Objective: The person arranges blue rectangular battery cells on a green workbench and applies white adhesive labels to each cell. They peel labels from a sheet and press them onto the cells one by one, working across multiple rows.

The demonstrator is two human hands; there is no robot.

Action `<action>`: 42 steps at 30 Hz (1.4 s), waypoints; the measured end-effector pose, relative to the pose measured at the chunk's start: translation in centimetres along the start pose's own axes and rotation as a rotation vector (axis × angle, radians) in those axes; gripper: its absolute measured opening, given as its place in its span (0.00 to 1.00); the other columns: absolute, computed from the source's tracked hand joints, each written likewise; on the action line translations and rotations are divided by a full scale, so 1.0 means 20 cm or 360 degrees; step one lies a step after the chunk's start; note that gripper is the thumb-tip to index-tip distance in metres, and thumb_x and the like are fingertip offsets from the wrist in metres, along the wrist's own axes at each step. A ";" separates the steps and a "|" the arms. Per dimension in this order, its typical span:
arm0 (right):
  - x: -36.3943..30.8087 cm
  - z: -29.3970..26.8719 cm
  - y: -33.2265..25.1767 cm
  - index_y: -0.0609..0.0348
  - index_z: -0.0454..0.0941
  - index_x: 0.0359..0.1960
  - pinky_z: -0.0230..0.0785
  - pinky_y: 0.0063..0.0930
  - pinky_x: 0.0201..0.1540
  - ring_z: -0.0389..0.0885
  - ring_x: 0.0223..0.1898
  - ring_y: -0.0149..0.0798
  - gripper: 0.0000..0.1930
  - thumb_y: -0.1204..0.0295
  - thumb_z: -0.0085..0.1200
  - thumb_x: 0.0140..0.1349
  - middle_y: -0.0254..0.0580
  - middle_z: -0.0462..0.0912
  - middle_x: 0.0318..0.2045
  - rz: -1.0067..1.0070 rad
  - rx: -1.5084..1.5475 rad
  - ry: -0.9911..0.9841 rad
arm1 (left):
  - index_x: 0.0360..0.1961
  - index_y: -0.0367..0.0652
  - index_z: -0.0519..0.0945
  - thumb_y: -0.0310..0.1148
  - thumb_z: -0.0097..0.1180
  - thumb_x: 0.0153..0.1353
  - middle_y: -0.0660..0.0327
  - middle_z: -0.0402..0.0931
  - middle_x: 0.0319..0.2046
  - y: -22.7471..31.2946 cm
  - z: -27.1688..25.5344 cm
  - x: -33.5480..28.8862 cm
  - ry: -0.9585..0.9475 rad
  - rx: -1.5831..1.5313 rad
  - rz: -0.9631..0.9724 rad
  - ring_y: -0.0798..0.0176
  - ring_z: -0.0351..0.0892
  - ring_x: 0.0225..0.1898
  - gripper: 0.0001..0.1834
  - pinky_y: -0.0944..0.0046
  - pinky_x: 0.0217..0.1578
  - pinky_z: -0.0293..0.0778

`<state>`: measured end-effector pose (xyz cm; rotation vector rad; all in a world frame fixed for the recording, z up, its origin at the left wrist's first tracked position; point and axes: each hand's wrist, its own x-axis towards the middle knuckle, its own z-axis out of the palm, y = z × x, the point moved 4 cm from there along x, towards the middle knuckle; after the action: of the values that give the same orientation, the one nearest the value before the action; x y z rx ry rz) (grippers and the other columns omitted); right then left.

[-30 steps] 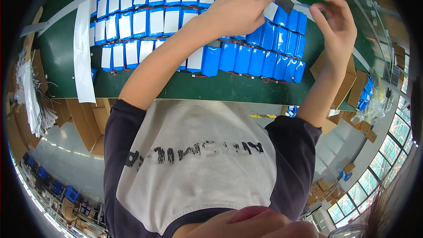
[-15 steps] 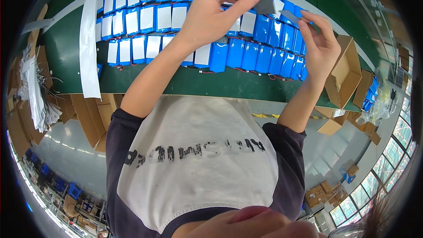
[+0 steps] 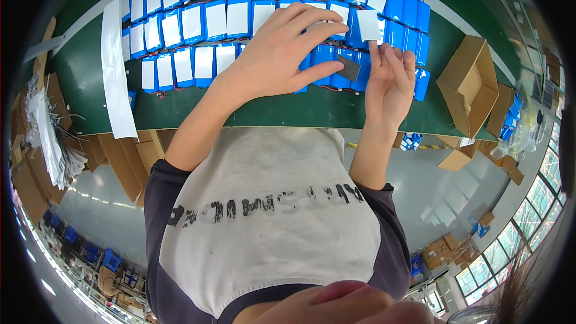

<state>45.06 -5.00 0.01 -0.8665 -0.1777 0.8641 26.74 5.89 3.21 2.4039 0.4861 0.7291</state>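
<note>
My left hand (image 3: 288, 51) reaches over rows of blue battery packs (image 3: 407, 6), palm down with its fingers spread apart. Its thumb tip meets the edge of a small dark grey piece (image 3: 349, 69) above the front row; whether this rests on the packs I cannot tell. To the right, my right hand (image 3: 391, 81) is turned partly palm up, fingers curled. At its fingertips is a white rectangular pad (image 3: 368, 25), tilted over the middle row; the grip is partly hidden. Many packs carry similar white pads (image 3: 225, 57) on top, while those at the right are bare blue.
A long white strip (image 3: 117, 72) lies across the green table (image 3: 282, 111) at the left. At the right edge stands an open cardboard box (image 3: 471, 84). Thin red wires run between the rows. White strips (image 3: 57, 138) hang beside cardboard at the far left.
Both hands have come nearer, the right also leftward. The dark grey piece has left the left fingers' pinch and sits lower at the thumb. A white pad now shows at the right fingertips.
</note>
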 end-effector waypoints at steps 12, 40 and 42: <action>-0.06 0.01 0.06 0.55 0.73 0.40 0.69 0.42 0.71 0.84 0.48 0.40 0.11 0.87 0.56 0.65 0.46 0.84 0.37 0.0070 0.0145 0.0016 | 0.65 0.49 0.78 0.48 0.64 0.64 0.59 0.74 0.66 -0.02 -0.01 0.07 -0.0102 0.0184 0.0126 0.50 0.69 0.67 0.30 0.47 0.67 0.62; -0.19 0.08 -0.16 0.58 0.64 0.64 0.58 0.51 0.73 0.66 0.72 0.64 0.16 0.76 0.40 0.77 0.61 0.76 0.62 -0.0237 -0.0726 -0.0456 | 0.53 0.54 0.88 0.59 0.43 0.76 0.69 0.81 0.62 -0.05 0.16 0.19 -0.0280 0.0439 0.0244 0.60 0.69 0.71 0.28 0.41 0.75 0.52; -0.23 0.05 -0.23 0.59 0.63 0.64 0.62 0.49 0.71 0.73 0.68 0.58 0.16 0.77 0.41 0.78 0.62 0.76 0.61 -0.0387 -0.0807 -0.0544 | 0.54 0.54 0.88 0.60 0.43 0.75 0.70 0.81 0.61 -0.03 0.15 0.17 -0.0224 0.0477 0.0304 0.60 0.69 0.72 0.28 0.41 0.76 0.51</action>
<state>44.23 -9.38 4.89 -1.1328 -0.8117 0.7415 31.06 6.71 2.06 2.7894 0.3296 0.5943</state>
